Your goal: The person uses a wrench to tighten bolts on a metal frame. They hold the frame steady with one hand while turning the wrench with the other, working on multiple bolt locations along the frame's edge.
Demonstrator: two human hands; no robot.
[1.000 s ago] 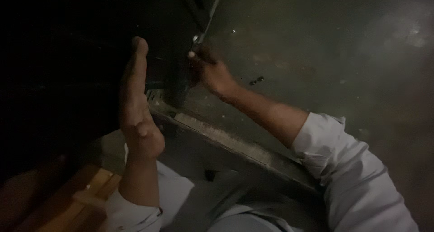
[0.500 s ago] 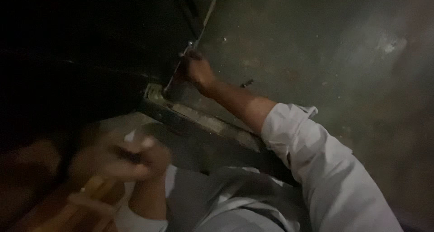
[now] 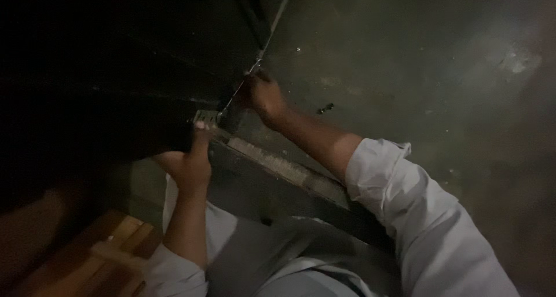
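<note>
Wooden piece: (image 3: 110,245) pale orange-brown boards with squared edges, at the lower left, nearest the camera, blurred and half in shadow.
Clothing: a light, smooth shirt; the right sleeve (image 3: 428,216) is rolled into a thick cuff above the forearm, and the left sleeve ends at the wrist at the bottom edge.
Left hand: (image 3: 188,161) raised from below, palm turned inward, fingers partly curled; the thumb tip presses on the near end of the metal ledge. Whether it grips anything beyond that touch cannot be told.
Metal ledge: (image 3: 289,172) a long, straight, dull grey bar that runs diagonally from mid-left down to the right, its top face rough and pale with dust or scraped paint, its side face dark and flat.
Right hand: (image 3: 263,97) farther off, fingers closed tightly around a dark tool or handle, of which only a stub shows.
Thin rod: (image 3: 255,68) a slim, shiny metal wire or rod, slanting up from the right hand's fingers along the edge of the dark panel.
Dark panel: (image 3: 145,59) a flat, almost black surface filling the upper left, detail lost in shadow.
Floor: (image 3: 434,71) grey-green concrete, mottled and scuffed, with a worn lighter patch at the far right.
Small dark object: (image 3: 326,108) a short screw-like bit lying on the floor just beyond the right wrist.
</note>
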